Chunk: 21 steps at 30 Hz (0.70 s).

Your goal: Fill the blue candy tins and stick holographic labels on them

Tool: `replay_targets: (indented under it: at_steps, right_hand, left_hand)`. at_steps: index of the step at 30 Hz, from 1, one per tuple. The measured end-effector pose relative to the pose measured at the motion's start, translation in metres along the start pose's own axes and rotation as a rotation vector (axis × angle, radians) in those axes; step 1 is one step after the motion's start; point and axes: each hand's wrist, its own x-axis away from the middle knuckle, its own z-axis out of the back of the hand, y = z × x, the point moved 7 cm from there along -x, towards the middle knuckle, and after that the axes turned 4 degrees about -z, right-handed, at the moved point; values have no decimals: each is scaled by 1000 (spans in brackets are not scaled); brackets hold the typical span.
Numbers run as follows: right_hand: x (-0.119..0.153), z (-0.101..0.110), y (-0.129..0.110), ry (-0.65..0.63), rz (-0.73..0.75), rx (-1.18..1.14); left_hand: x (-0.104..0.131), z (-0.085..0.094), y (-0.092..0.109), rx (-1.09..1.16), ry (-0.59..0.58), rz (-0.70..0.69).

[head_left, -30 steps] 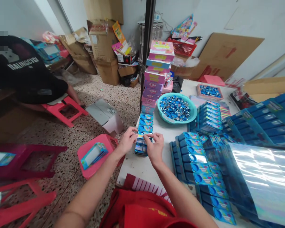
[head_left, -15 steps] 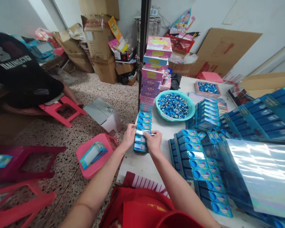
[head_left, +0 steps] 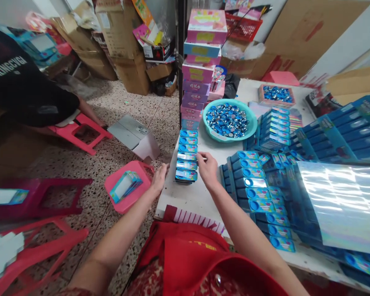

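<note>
A row of small blue boxes with shiny printed tops [head_left: 186, 165] stands on the white table in front of me. My left hand [head_left: 159, 178] is off to the left of that row, past the table edge, fingers stretched out and holding nothing. On the other side, my right hand [head_left: 207, 168] has loosely bent fingers whose tips are at the row's right edge. Whether they touch it is hard to tell, and nothing shows in that hand. Behind the row, a turquoise basin [head_left: 251, 133] holds many round blue and silver pieces.
A tall stack of pink and purple boxes [head_left: 199, 74] rises behind the row. Stacked blue display boxes [head_left: 255, 172] and a shiny sheet [head_left: 342, 201] fill the right side. Pink stools [head_left: 142, 174] stand on the floor at left, where a person in black [head_left: 27, 90] sits.
My left hand has come away from the row and moved left and down, its fingers straightening. My right hand has drawn back from the box tops to the row's right edge. The view tilted downward.
</note>
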Motion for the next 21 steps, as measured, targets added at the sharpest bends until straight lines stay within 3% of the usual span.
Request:
replay_targets:
  at_steps: [3, 4, 6, 9, 11, 15, 19, 21]
  right_hand:
    - [49, 23, 19, 143, 14, -53]
    - [65, 19, 28, 61, 23, -29]
    - [96, -8, 46, -273, 62, 44]
    - [132, -55, 77, -723, 104, 304]
    - [141, -76, 93, -859, 150, 505]
    - [146, -91, 99, -926, 248, 743]
    - [154, -89, 94, -998, 292, 777]
    - [151, -86, 89, -970, 293, 779]
  left_hand:
    - [38, 0, -38, -149, -338, 88]
    - [53, -3, -49, -189, -439, 111]
    - [75, -8, -64, -254, -513, 129]
    - [80, -11, -71, -330, -408, 134]
    - [75, -13, -71, -356, -351, 157]
    - [69, -12, -77, -365, -283, 230]
    - [70, -11, -87, -337, -235, 277]
    - [71, -13, -91, -316, -226, 286]
